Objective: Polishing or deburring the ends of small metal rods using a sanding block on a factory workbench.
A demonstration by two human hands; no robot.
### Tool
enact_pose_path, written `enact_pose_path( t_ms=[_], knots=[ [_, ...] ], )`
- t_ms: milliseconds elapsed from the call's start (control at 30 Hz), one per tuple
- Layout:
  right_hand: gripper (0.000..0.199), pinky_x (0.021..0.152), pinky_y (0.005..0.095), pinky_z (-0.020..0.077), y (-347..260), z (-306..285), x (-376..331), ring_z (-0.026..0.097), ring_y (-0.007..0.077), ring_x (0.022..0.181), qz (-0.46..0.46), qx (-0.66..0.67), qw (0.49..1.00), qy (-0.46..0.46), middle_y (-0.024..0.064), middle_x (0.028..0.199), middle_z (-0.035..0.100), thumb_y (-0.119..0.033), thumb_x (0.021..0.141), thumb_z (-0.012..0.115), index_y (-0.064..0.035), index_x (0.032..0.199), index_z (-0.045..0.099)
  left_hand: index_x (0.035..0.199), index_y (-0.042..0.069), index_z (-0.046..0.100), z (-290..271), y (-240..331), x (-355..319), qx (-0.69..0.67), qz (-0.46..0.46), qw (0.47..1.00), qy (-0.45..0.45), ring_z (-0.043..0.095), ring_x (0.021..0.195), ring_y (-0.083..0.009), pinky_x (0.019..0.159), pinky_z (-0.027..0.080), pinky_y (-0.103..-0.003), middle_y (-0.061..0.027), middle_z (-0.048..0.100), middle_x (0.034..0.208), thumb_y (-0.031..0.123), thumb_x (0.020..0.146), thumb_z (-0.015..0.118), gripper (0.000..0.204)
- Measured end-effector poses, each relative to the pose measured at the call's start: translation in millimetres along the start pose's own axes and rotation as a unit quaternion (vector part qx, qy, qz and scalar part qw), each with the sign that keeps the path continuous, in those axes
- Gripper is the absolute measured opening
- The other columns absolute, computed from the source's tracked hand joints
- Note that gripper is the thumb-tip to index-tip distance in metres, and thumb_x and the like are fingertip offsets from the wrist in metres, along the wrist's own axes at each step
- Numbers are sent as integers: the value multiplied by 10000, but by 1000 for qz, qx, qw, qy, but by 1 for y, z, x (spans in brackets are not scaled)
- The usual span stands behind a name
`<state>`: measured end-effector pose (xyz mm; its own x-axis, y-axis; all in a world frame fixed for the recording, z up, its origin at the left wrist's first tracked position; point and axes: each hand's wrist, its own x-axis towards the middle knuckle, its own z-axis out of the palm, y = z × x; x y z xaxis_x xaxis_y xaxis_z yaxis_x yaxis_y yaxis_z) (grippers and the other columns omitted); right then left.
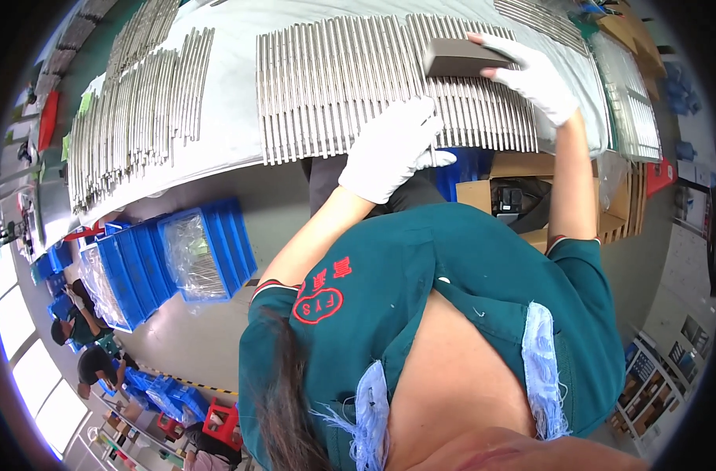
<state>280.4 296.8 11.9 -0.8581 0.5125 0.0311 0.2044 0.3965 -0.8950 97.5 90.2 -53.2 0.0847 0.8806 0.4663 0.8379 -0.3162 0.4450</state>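
Note:
A wide row of slim metal rods [326, 86] lies side by side on the white cloth-covered table in front of me. My right hand [534, 78], in a white glove with bare fingertips, is closed round a dark grey rectangular block [460, 59]. The block rests on or just over the rods' right part; its underside is hidden. My left hand [393, 149], also white-gloved, is at the rods' near ends. Its fingers lie over the top and its thumb is below, closed about a rod end [432, 153]; the grip is partly hidden.
More rods [142, 110] lie loosely on the left of the table [232, 78]. Blue crates [138, 275] with plastic-wrapped contents stand on the floor at left. An open cardboard box [474, 194] is below the table edge. Clear plastic trays [629, 98] sit at far right. Other people [83, 318] are further off.

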Motion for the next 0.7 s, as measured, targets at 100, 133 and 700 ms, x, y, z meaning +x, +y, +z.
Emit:
enact_pose_path(
  t_ms=[100, 133, 700],
  knots=[
    [490, 1054, 298, 461, -1, -2, -10, 563, 174, 1235, 2, -70, 996, 58, 40, 1363, 602, -174, 915, 673, -108, 1388, 565, 1135, 86, 630, -2, 2, 0, 7, 14, 1000, 10, 595, 1089, -302, 910, 504, -392, -102, 604, 1208, 458, 770, 723, 529],
    [513, 1072, 304, 438, -1, 3, -6, 550, 168, 1248, -14, -22, 999, 34, 46, 1367, 601, -148, 887, 704, -100, 1380, 573, 1136, 88, 633, -3, 3, 0, 20, 22, 1000, 1, 595, 1097, -299, 914, 504, -390, -101, 606, 1209, 451, 769, 726, 525],
    [633, 1022, 280, 438, 16, -12, -55, 536, 166, 1216, 21, 36, 939, 342, 80, 1423, 511, -87, 887, 724, -110, 1468, 472, 1257, 44, 580, -24, 12, 14, 47, 4, 993, -106, 525, 1206, -324, 1022, 430, -418, -140, 569, 1282, 461, 738, 747, 687]
  ],
)
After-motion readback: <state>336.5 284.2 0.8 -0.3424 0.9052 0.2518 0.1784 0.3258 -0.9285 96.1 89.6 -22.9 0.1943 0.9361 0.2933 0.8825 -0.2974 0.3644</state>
